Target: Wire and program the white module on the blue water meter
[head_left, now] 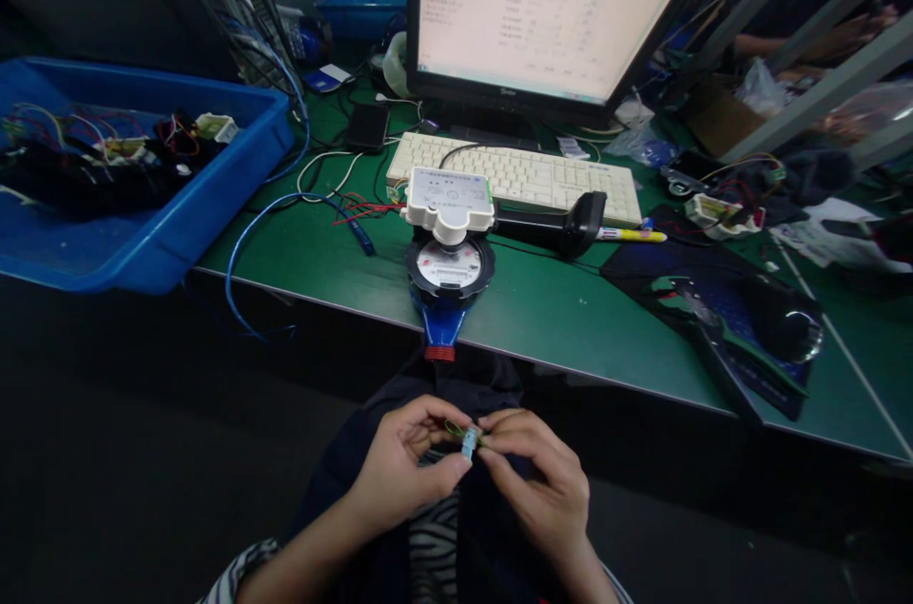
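Two hands work low in the view, over the lap and well short of the desk edge. Between them sits one small pale-blue connector with a thin green wire looping off its top. The left hand curls palm-inward, thumb and forefinger pinching the connector from the left; the right hand mirrors it, fingertips closed on the same piece from the right, knuckles turned up. Both wrists angle inward so the fingertips meet at the middle.

On the green desk stands one water meter, its blue body hanging over the front edge and a white module on top. Behind it lie one white keyboard and one black handheld scanner, under one lit monitor. One yellow pen rests beside the scanner. Two blue bins are in sight: the near one at left holds wired parts, the far one sits at the back.
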Tool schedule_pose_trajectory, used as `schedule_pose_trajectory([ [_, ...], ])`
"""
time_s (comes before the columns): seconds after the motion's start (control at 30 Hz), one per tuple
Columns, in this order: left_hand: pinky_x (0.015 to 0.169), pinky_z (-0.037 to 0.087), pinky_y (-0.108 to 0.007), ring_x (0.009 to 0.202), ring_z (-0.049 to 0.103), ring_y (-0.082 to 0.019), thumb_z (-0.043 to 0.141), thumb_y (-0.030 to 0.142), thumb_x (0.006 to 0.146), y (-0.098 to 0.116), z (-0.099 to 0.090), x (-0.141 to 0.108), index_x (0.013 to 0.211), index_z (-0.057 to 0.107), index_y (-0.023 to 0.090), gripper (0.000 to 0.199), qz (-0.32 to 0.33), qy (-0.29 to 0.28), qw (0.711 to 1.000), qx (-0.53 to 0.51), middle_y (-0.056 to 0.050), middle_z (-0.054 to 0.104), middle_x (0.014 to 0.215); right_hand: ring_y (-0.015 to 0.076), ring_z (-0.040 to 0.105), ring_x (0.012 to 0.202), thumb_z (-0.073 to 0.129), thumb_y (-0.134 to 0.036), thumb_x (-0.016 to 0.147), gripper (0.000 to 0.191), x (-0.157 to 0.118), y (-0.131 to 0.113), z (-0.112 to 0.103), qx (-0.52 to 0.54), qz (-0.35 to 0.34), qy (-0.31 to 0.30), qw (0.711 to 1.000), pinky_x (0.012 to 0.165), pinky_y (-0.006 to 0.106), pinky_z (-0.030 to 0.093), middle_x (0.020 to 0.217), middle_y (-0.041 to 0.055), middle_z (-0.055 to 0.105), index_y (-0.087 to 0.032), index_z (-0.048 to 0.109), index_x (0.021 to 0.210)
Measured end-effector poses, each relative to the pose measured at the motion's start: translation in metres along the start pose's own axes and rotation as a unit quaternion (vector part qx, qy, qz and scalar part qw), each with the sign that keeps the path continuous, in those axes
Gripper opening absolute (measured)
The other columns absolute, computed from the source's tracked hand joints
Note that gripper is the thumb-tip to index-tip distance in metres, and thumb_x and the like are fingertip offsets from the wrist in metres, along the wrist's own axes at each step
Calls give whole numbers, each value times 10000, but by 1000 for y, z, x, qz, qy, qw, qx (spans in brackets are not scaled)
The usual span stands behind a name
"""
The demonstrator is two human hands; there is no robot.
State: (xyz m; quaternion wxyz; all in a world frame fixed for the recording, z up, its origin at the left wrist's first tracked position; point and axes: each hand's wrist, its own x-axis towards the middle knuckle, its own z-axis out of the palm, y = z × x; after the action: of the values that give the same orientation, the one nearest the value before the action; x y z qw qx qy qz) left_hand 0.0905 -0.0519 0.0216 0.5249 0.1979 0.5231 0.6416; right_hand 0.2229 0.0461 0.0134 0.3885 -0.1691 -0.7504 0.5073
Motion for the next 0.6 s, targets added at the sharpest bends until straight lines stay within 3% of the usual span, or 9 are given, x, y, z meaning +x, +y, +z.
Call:
schedule_pose_trajectory([
  [0.17,662,479,-190,669,635,-96,736,198,653,-9,-3,6,940,667,159,298,-61,-35,992,-103,-9,681,741,210,611,866,558,-185,863,160,5,1,-11,-19,61,-26,998,745,342,499,906,73,637,-220,660,981],
  [0.37,672,473,-206,644,638,-91,719,190,689,-14,-3,6,1110,551,190,453,-63,-76,986,-137,28,654,691,209,563,967,526,-229,891,164,22,-1,-12,38,152,-168,973,840,339,448,980,69,591,-227,679,950],
  [0.6,648,457,-193,639,632,-81,730,202,681,-12,-4,5,992,510,172,382,-76,-91,984,-131,32,662,695,211,572,912,628,-273,821,106,28,0,-6,108,194,-161,962,830,348,436,906,56,592,-198,647,749],
])
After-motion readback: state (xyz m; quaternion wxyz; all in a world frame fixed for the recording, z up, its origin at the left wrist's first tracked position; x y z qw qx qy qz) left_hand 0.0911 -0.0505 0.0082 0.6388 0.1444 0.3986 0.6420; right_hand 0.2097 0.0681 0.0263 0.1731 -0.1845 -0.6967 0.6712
